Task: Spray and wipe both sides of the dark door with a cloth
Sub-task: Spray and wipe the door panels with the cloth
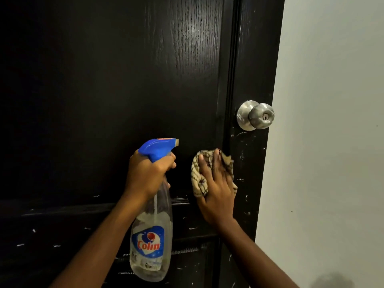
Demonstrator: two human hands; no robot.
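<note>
The dark door (104, 80) fills most of the view, with wood grain and white scuff marks low down. My left hand (145, 173) grips the neck of a clear spray bottle (150, 242) with a blue trigger head, its nozzle facing the door. My right hand (216, 183) presses a crumpled beige patterned cloth (199, 175) flat against the door, just right of the bottle and below the knob.
A round silver door knob (256, 115) with a keyhole sits near the door's right edge. A pale wall (332, 121) lies to the right of the door. A raised panel moulding (62, 208) crosses the door at forearm height.
</note>
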